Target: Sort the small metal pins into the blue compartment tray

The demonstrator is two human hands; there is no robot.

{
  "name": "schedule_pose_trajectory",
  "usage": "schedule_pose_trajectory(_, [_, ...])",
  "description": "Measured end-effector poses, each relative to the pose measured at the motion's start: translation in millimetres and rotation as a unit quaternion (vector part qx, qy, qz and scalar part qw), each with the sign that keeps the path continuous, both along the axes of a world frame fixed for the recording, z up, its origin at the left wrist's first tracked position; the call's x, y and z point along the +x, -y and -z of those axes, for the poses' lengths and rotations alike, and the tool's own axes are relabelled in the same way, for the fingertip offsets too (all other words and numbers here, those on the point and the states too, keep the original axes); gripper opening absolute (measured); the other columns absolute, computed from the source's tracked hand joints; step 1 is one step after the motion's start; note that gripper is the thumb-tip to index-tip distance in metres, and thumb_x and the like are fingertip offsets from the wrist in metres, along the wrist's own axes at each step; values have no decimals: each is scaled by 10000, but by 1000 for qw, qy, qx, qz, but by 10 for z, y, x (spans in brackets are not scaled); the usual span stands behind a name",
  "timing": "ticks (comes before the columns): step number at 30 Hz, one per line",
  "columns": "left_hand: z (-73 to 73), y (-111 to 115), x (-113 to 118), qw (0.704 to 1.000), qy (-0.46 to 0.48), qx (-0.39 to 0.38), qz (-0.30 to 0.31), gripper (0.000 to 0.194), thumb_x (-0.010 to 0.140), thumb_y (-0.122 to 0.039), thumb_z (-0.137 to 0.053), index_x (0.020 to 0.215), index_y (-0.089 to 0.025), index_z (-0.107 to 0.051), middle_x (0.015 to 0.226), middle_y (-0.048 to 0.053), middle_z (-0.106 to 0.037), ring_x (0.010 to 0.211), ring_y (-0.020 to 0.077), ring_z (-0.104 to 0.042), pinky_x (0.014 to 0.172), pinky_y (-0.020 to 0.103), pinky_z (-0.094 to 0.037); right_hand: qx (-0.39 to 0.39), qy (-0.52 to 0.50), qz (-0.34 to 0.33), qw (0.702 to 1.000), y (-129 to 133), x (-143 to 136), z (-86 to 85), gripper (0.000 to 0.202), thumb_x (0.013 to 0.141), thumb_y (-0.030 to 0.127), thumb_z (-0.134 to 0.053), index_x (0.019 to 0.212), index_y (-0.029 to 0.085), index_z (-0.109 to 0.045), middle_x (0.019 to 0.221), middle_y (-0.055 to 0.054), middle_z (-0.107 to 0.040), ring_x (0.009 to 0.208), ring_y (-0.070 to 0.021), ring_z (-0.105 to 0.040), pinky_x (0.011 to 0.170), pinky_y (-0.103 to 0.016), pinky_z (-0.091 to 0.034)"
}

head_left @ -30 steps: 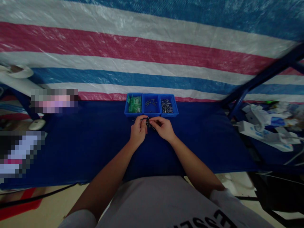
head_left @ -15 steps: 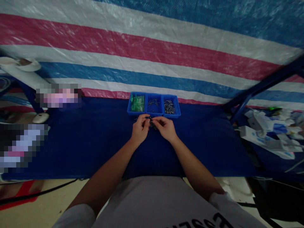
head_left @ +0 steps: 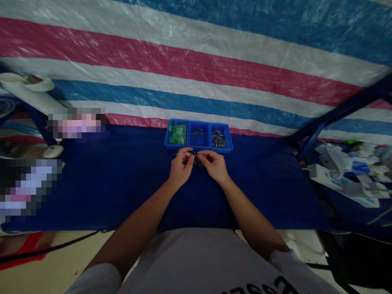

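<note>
- Blue-covered table (head_left: 107, 183), three blue bins (head_left: 221, 150) at its back.
- Left hand (head_left: 180, 166) and right hand (head_left: 214, 164) nearly meet before them; whether either pinches anything, I can't tell.
- Metal fasteners (head_left: 199, 163) lie by the fingertips.

Dark blue table (head_left: 275, 175) with three blue bins (head_left: 199, 147) and loose small metal pieces (head_left: 200, 163)

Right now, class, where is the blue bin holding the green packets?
In the head view, the blue bin with green packets stands beyond the left hand, leftmost of three bins, beside the middle bin.
</note>
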State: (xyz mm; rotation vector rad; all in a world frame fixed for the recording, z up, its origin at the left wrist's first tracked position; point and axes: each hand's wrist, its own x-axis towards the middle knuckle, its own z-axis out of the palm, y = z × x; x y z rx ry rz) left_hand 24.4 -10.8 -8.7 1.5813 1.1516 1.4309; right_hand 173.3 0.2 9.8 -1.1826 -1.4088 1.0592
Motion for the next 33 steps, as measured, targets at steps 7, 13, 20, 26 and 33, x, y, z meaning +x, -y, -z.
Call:
schedule_pose_trajectory(7, [11, 1, -11, 999, -9, -45, 2, 229, 935, -344, -482, 1120, -218, -529, 627, -60, -582, 444, 64, -527, 480, 183, -437, -2, 0, -18, 1000, -3, 6, 12, 269, 765, 421, -686, 887, 186, -732, 799, -54, -730, 681, -162, -647, 638, -287, -518])
schedule_pose_trajectory(13, [-32, 18, -14, 999, -5, -51, 3, 245, 936, -346, -478, 1137, -213, -522, 609, -58, -572, 454, 74, -538, 483, 189, -446, -7, -8, -29, 1000, -3, 1, 28, 271, 760, 433, -697, 884, 194, -730, 809, -50, -732, 680, -161, -646, 632, -290, -519])
schedule_pose_trajectory(20, [-18, 1, -10, 998, -46, -37, -17, 181, 895, -339, -546, 1008, -199, -566, 648, -40, -583, 545, 92, -570, 573, 217, -464, -12, -24, -10, 1000, -29, 12, 39, 257, 757, 408, -697, 885, 187, -735, 775, -39, -721, 631, -141, -626, 598, -269, -501])
schedule_pose_trajectory(26, [-24, -5, -17, 997, -70, -23, -33, 157, 907, -332, -522, 906, -187, -581, 657, -31, -593, 569, 95, -574, 593, 220, -451, -18, -39, -11, 999, -25, 9, 26, 253, 741, 403, -712, 875, 190, -735, 803, -44, -728, 667, -146, -640, 631, -275, -510])
schedule_pose_trajectory(33, [-98, 17, -49, 993, -109, -19, -35, 311, 940, -378, -453, 724, -181, -559, 567, -29, -561, 520, 99, -530, 545, 218, -403, -21, -34, -18, 999, 0, -7, 3, 294, 728, 447, -723, 881, 196, -738, 794, -44, -735, 629, -139, -626, 586, -269, -503])
